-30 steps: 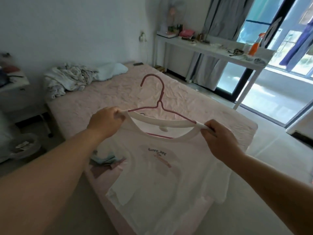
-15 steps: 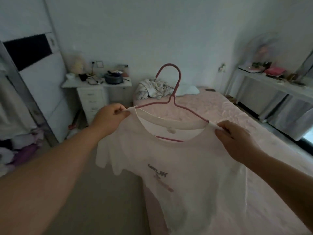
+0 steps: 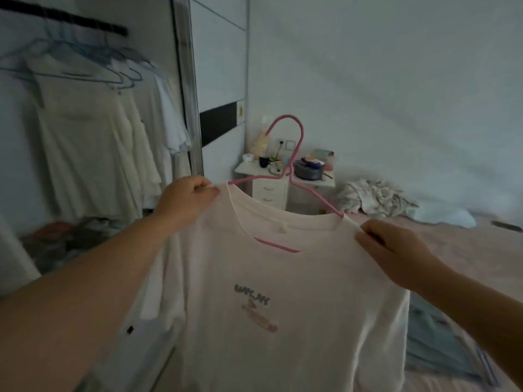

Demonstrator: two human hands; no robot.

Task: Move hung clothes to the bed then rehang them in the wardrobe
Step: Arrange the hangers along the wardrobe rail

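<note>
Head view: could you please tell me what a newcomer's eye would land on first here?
A white T-shirt on a pink hanger fills the centre, its shoulders gripped by the left hand and right hand. At left, pale clothes hang on a wardrobe rail.

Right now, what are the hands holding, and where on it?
Both hold the white T-shirt on its pink hanger: left hand pinches the left shoulder, right hand pinches the right shoulder.
</note>
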